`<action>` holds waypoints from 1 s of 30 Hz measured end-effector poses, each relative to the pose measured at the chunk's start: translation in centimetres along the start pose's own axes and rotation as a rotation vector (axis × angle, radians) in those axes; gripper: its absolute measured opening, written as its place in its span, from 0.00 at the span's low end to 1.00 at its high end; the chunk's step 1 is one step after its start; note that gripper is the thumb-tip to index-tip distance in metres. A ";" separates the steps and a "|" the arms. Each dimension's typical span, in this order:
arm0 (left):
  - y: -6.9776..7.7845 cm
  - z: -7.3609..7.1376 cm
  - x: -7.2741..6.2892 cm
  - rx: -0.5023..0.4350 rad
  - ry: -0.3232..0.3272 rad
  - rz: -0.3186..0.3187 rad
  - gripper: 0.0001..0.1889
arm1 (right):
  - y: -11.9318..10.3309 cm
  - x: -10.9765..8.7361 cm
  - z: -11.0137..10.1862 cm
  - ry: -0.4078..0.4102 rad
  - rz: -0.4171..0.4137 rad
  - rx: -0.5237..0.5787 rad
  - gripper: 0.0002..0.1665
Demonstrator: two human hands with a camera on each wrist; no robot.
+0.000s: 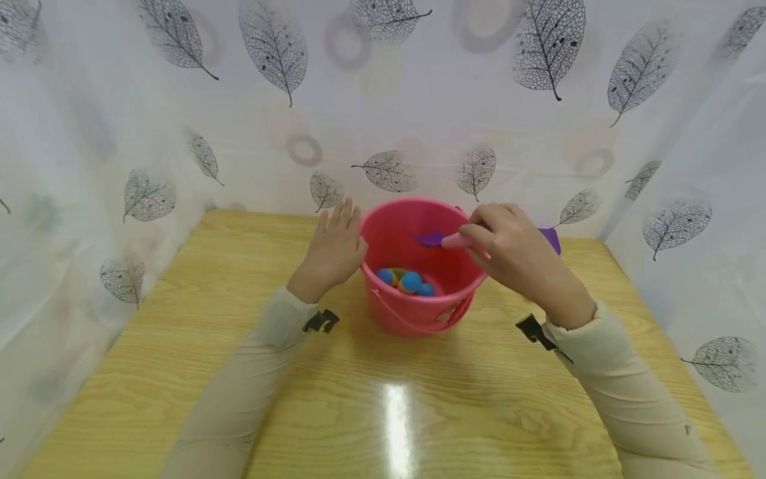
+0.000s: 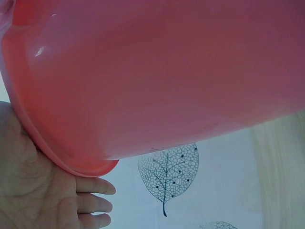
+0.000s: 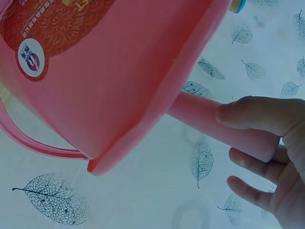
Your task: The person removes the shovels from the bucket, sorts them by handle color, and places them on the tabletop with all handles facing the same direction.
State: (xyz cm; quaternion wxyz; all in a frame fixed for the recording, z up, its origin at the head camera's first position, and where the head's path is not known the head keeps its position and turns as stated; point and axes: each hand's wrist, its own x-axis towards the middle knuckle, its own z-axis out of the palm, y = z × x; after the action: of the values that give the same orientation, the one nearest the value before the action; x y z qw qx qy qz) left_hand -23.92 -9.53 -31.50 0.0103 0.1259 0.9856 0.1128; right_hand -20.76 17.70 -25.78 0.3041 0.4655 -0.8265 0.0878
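Note:
A pink bucket (image 1: 397,311) stands upright on the table, with several blue-and-yellow balls (image 1: 410,282) at its bottom. My left hand (image 1: 335,256) is at the bucket's left side, fingers extended; in the left wrist view its palm (image 2: 43,191) lies against the rim. With my right hand (image 1: 511,249) I hold the pink handle (image 1: 457,241) of a small tool over the right rim. The tool's purple head (image 1: 429,239) reaches inside the bucket; its exact shape is unclear. In the right wrist view, thumb and fingers pinch the handle (image 3: 224,126).
Behind my right hand, a purple object (image 1: 550,239) is partly hidden near the table's back edge. The bucket's pink carrying handle (image 1: 413,324) hangs down in front. Leaf-patterned sheeting (image 1: 383,120) encloses the wooden table (image 1: 335,412) at the back and sides.

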 end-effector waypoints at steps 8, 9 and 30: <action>0.1 0.0 -0.1 0.000 -0.005 -0.002 0.32 | 0.1 -0.4 -0.2 0.065 -0.045 0.010 0.12; 0.1 0.0 -0.1 0.000 -0.006 -0.002 0.32 | 0.1 -0.4 -0.3 0.077 -0.055 0.004 0.11; 0.1 -0.1 -0.1 0.001 -0.001 0.000 0.32 | 0.5 -0.2 1.1 0.251 -0.161 -0.102 0.11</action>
State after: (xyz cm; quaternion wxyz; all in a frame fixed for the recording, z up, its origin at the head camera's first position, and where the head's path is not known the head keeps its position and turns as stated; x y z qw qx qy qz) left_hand -23.85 -9.49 -31.42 0.0106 0.1258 0.9856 0.1122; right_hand -21.57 17.66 -26.67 0.4343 0.4996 -0.7454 0.0785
